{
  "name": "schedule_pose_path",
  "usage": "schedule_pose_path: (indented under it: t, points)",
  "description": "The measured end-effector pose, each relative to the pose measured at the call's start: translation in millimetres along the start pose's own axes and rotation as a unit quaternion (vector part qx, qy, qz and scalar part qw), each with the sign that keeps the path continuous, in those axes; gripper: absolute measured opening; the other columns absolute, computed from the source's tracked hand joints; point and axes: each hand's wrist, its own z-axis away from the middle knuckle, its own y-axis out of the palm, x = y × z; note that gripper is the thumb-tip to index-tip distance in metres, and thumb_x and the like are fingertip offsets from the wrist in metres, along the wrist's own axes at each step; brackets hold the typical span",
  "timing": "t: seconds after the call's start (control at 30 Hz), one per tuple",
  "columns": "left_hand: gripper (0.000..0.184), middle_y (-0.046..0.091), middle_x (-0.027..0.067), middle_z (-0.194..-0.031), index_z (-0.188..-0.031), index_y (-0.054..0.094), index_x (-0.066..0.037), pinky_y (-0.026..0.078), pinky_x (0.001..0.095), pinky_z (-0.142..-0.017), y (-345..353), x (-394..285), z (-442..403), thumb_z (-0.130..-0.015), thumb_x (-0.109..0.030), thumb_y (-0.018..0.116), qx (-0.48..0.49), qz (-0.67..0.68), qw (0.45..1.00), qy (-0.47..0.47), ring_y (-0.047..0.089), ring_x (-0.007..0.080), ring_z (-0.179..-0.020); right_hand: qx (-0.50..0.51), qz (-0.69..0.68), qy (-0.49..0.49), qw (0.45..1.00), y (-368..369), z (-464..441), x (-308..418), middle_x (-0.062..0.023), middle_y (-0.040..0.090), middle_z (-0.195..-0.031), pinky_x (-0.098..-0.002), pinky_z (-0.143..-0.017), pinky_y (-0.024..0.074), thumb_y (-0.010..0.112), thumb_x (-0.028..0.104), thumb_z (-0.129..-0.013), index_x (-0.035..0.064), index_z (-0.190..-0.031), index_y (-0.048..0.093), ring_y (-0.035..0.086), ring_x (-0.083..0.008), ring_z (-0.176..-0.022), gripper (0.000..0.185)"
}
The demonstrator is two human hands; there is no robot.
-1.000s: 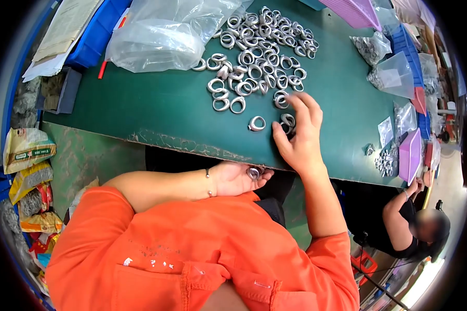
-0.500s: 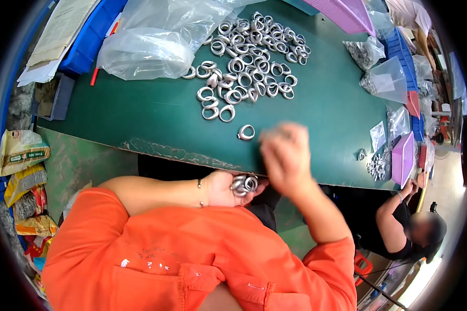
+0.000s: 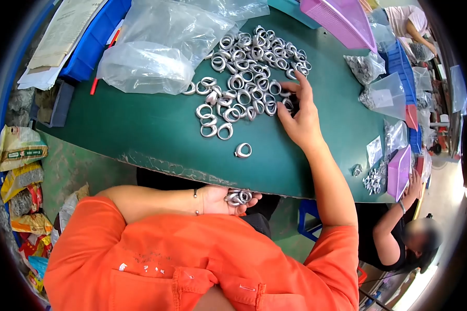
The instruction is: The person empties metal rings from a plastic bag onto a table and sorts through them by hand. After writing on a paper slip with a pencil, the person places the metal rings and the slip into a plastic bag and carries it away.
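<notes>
Several silver metal rings [image 3: 238, 196] lie in the cupped palm of my left hand [image 3: 216, 200], held low at the table's front edge. My right hand [image 3: 302, 120] is stretched over the green table [image 3: 166, 129], its thumb and fingers apart at the right side of a pile of similar rings [image 3: 244, 96]. A ring beside the thumb is partly covered by the fingers, and whether they touch it I cannot tell. One single ring [image 3: 243, 150] lies apart, between the pile and the front edge.
A clear plastic bag [image 3: 145, 67] lies left of the pile, near a blue tray [image 3: 96, 44] with papers. At the back right stands a pink basket [image 3: 342, 23]. Bags of metal parts [image 3: 366, 67] line the right side, where another person [image 3: 392, 233] sits.
My right hand has moved forward from near the front edge to the pile's right side, and its fingers have spread. The left hand still cups its rings, slightly lower in view.
</notes>
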Motion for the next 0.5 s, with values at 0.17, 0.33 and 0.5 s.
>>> schedule_pose_path:
  t: [0.17, 0.33, 0.5]
  points:
    - [0.033, 0.062, 0.0135, -0.106, -0.117, 0.053, 0.0, 0.052, 0.0274, -0.063, 0, 0, -1, -0.095, -0.023, 0.046, -0.001, -0.018, 1.0, 0.002, 0.061, 0.0212, -0.092, -0.01, 0.0, 0.063, 0.998, -3, 4, -4, -0.0116, 0.054, -0.108, -0.0331, -0.085, 0.0435, 0.062, -0.002, -0.07, 0.002, -0.13, 0.038, 0.053, -0.0235, -0.096, 0.064]
    - [0.032, 0.063, 0.0126, -0.104, -0.115, 0.054, 0.0, 0.052, 0.0266, -0.061, 1, 0, -1, -0.094, -0.022, 0.048, -0.001, -0.02, 1.0, 0.005, 0.062, 0.0206, -0.09, 0.028, -0.023, -0.058, 0.998, -3, -3, 5, -0.012, 0.053, -0.121, -0.0378, -0.096, 0.0355, 0.067, 0.009, -0.071, 0.0025, -0.122, 0.046, 0.047, -0.0289, -0.111, 0.056]
    - [0.031, 0.063, 0.0124, -0.103, -0.115, 0.055, -0.001, 0.051, 0.0264, -0.06, 3, -1, -1, -0.094, -0.022, 0.049, 0.006, -0.025, 1.0, 0.009, 0.062, 0.0203, -0.089, 0.045, 0.02, -0.041, 0.998, 0, 0, 2, -0.0118, 0.056, -0.109, -0.0367, -0.092, 0.0374, 0.068, 0.007, -0.07, 0.0027, -0.114, 0.049, 0.049, -0.0291, -0.103, 0.048]
